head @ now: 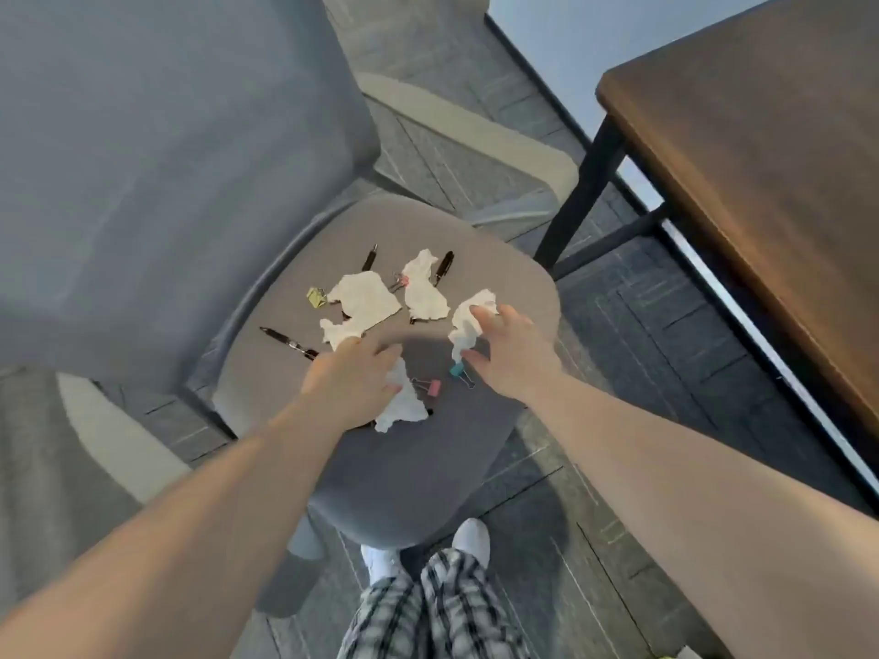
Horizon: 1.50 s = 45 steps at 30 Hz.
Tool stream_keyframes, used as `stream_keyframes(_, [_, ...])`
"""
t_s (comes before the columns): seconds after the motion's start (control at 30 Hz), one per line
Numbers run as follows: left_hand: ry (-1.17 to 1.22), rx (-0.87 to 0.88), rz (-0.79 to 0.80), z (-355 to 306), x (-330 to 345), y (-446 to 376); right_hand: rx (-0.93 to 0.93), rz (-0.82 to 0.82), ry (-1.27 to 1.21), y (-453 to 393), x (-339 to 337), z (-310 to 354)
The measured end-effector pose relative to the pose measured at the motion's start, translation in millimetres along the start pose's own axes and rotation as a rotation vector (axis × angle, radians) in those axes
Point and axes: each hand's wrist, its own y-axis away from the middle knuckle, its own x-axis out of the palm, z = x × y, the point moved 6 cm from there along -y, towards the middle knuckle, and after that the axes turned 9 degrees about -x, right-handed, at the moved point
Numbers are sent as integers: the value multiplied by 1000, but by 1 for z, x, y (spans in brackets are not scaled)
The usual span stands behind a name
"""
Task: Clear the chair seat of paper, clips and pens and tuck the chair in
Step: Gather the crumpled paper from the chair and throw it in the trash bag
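The right hand [504, 347] pinches a crumpled paper scrap [468, 321] between thumb and fingers at the right side of the chair seat [404, 473]. The left hand [354, 378], fingers spread, lies flat on another scrap [402, 404]. Paper is light and limp, best gathered by crumpling. Clips [432, 386] and pens [288, 342], hard and smooth, probably need fingertip pinches; the table [761, 149] stands near.

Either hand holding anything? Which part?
Right hand pinches crumpled white paper scrap by its near edge. Left hand rests on another white scrap, grip unclear.
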Motion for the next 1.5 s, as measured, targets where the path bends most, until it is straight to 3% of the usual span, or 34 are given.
stream_keyframes(0.17, [42,-40,144,6,43,-16,98,119,-55,-25,43,0])
stream_keyframes(0.63, [-51,43,243,13,112,-49,275,64,-49,-69,88,-22])
stream_keyframes(0.7, [-30,54,181,14,108,-48,311,48,-75,-69,89,-22])
stream_keyframes(0.77, [107,51,21,17,92,-43,305,42,-14,-70,83,-16])
stream_keyframes(0.87, [311,60,-264,24,66,-32,286,-129,-32,-70,61,-4])
stream_keyframes(0.93, [381,-7,-317,32,55,-27,256,-178,-69,-73,50,6])
stream_keyframes(1.1, [389,-454,-58,71,60,-22,141,-200,-198,-97,39,25])
stream_keyframes(1.2, [364,-595,6,92,69,-17,61,-176,-171,-110,46,32])
stream_keyframes(1.5, [275,-586,221,96,113,-27,135,-12,-218,-126,92,37])
